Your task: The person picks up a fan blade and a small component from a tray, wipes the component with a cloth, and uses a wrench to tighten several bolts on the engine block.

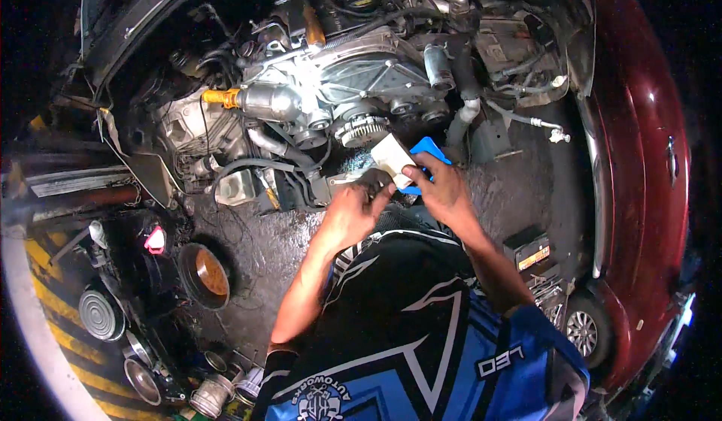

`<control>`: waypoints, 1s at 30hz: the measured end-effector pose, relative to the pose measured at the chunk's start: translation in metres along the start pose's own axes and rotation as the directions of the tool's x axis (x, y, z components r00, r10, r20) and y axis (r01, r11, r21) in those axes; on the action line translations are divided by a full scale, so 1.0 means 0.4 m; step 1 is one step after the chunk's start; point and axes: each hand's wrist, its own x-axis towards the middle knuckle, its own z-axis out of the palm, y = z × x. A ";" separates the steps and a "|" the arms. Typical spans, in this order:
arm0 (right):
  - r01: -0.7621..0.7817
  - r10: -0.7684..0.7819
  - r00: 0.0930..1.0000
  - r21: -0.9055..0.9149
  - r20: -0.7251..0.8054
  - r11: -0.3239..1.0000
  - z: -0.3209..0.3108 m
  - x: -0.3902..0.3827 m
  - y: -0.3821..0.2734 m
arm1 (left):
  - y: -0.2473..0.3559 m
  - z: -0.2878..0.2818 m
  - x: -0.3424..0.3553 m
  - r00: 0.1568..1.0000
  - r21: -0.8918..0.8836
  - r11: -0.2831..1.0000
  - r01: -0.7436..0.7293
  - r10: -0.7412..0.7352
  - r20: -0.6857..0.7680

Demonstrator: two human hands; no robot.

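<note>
Both of my hands are raised in front of the open engine bay. Between them is a pale, flat-sided, box-like piece [391, 159]. My left hand [352, 209] pinches its lower edge with bent, darkened fingertips. On the other side my right hand [445, 188] grips it, the thumb pressed on its face. Behind it, against the right fingers, shows a bright blue flat piece [432, 150]; whether the two are joined I cannot tell. Just beyond the hands sits a toothed metal pulley [362, 131] on the front of the engine [368, 79].
A lit work lamp with a yellow-orange handle [222, 98] rests on the engine's left. An amber-handled tool [313, 28] lies on top. On the floor are a round pan [186, 271] and loose metal parts [212, 397] at left, and a battery [529, 252] near the red car [647, 173].
</note>
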 end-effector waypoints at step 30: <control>0.165 -0.386 0.813 0.464 0.435 0.870 0.021 -0.074 0.033 | -0.023 -0.121 -0.078 0.984 -0.998 -0.055 -0.030 -0.180 -0.019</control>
